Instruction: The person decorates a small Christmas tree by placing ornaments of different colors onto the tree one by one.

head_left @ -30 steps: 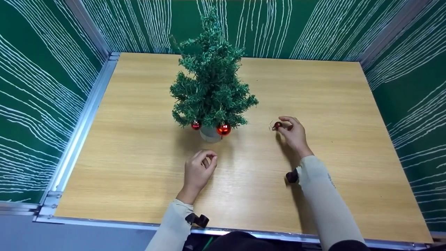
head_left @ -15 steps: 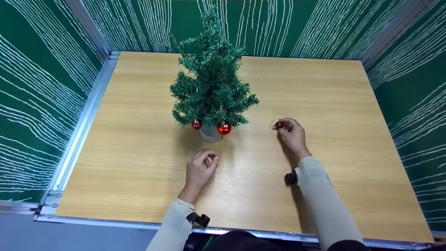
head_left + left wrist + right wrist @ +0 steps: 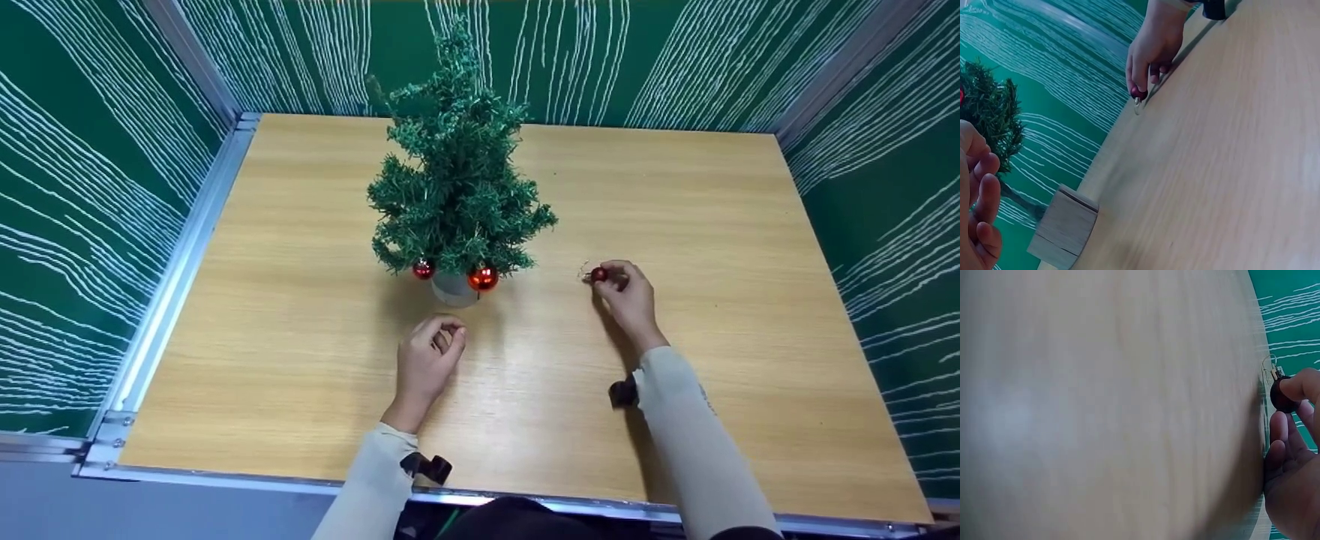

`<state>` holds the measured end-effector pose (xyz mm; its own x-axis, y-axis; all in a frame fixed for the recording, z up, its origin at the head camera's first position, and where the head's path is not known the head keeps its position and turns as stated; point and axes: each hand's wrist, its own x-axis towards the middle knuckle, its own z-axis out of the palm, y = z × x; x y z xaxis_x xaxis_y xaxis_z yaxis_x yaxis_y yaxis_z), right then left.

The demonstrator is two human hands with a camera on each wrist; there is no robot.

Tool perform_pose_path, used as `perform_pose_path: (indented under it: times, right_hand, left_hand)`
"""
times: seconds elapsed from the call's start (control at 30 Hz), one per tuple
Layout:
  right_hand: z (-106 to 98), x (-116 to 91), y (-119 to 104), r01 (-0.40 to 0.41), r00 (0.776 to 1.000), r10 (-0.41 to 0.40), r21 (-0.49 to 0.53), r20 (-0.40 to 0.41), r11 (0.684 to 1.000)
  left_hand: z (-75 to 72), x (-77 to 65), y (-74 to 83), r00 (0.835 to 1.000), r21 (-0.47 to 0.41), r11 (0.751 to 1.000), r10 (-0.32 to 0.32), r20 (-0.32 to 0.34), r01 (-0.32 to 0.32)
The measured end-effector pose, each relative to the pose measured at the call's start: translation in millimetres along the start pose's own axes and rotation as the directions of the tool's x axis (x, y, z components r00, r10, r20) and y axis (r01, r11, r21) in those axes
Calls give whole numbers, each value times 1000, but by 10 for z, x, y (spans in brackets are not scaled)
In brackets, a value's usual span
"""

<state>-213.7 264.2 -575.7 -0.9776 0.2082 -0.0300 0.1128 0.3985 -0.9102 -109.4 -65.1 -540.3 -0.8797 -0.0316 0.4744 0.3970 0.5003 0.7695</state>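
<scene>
A small dark red bauble (image 3: 598, 274) is pinched between the thumb and fingers of my right hand (image 3: 632, 304), just right of the Christmas tree (image 3: 459, 180). Its thin wire loop shows clearly in the right wrist view, where the dark bauble (image 3: 1283, 395) sits under the thumb. My left hand (image 3: 426, 364) hovers in front of the tree, fingers loosely curled, thumb near the index tip; nothing shows in it. Two shiny red baubles hang low on the tree: a smaller left bauble (image 3: 424, 268) and a larger right bauble (image 3: 482, 278).
The tree stands on a pale round base (image 3: 453, 292) on a wooden table (image 3: 712, 225). Green panels (image 3: 885, 195) with white wavy lines enclose the back and sides. A metal edge (image 3: 225, 481) runs along the table's front. A black wrist camera (image 3: 622, 393) sits at the right cuff.
My right hand has shifted slightly toward me and its fingers have changed position a little around the bauble. The left hand has barely moved. The tree and its baubles look the same.
</scene>
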Motion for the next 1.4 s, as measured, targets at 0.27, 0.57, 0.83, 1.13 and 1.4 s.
perform_pose_path:
  times: [0.27, 0.57, 0.83, 1.13, 1.4]
  right_hand:
    - [2, -53, 6, 5, 1000, -5, 12, 9, 1000]
    - [-1, -114, 4, 0, 1000, 0, 3, -4, 1000]
    - [-24, -197, 4, -7, 1000, 6, 44, 21, 999]
    - [-43, -291, -23, 11, 1000, -12, 94, 9, 995]
    - [-96, -480, -274, -21, 1000, 19, 136, 17, 991]
  left_hand:
    - [-53, 197, 95, 995, -42, 999, -1, -104, -3]
    - [-128, 405, 331, 980, -172, 984, 1, -198, -36]
    - [-193, 574, 566, 958, -218, 972, 21, -287, -86]
    - [-219, 658, 645, 963, -150, 988, -16, -270, -26]
    - [-222, 694, 659, 963, -104, 994, -18, -268, -11]
